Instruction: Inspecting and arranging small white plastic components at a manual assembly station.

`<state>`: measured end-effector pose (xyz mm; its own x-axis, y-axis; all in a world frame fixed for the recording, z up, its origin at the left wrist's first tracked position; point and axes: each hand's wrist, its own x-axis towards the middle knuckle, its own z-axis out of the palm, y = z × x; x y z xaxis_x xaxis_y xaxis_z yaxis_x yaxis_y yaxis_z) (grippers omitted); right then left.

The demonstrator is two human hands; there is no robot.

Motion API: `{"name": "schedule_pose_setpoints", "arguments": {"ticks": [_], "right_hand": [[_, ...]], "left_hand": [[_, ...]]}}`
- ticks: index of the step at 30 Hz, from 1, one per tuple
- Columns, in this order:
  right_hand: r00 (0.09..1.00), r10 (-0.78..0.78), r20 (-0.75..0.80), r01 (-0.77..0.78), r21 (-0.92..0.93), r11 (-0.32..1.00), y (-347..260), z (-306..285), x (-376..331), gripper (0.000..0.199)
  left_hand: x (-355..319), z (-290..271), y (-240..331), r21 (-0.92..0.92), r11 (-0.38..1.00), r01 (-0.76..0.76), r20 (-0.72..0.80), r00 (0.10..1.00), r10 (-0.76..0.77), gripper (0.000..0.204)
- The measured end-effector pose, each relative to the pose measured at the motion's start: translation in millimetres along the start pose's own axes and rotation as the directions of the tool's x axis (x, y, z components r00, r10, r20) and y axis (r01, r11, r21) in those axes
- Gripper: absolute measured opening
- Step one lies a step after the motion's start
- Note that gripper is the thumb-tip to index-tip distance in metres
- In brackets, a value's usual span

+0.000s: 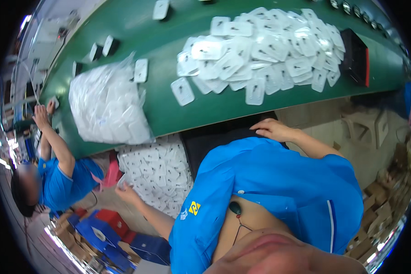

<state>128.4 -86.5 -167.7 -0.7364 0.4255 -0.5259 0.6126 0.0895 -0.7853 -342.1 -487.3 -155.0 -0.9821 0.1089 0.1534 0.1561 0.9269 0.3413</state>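
Observation:
My left hand point(129, 193) reaches out at the left, its fingers closed on the edge of a small white plastic tray point(122, 181). Beside it, below the table's edge, lies a mass of similar white trays point(155, 169), each with a small dark part. My right hand point(277, 130) holds nothing; its fingers are stretched out and slightly curled over a black surface point(201, 146) by the table's front edge. On the green table point(164, 116) spreads a large heap of white trays with dark parts point(260, 50). One single tray point(182, 91) lies at the heap's near left.
A bulging clear plastic bag point(107, 105) sits on the table's left, with a black box point(355, 57) right of the heap. Another person in blue point(68, 180) works at far left. Blue crates point(98, 235), a plastic stool point(367, 128) and cardboard point(379, 205) stand on the floor.

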Motion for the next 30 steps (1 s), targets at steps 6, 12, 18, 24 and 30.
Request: {"name": "schedule_pose_setpoints", "arguments": {"ticks": [6,12,18,24,30], "right_hand": [[0.95,-0.29,0.12,0.248,0.275,0.929,-40,-48,-36,0.01],[0.927,-0.281,-0.248,0.372,0.512,0.774,-79,-114,-71,0.011],[0.184,-0.133,-0.974,0.199,-0.095,0.975,-6,-241,-92,0.025],[0.249,0.038,-0.968,-0.486,-0.091,0.869,92,-302,-78,0.021],[0.22,0.036,-0.975,-0.451,-0.069,0.89,63,-288,-79,0.011]], "left_hand": [[-24,-19,155,-0.587,0.792,-0.169,0.002,0.978,0.211,0.037],[-82,2,285,-0.857,0.503,-0.111,0.104,0.918,0.381,0.036],[-132,22,364,-0.909,0.414,0.052,0.296,0.779,0.552,0.03],[-183,17,411,-0.926,0.34,0.167,0.371,0.577,0.728,0.029],[-240,26,409,-0.857,0.432,0.279,0.507,0.314,0.802,0.026]]}}
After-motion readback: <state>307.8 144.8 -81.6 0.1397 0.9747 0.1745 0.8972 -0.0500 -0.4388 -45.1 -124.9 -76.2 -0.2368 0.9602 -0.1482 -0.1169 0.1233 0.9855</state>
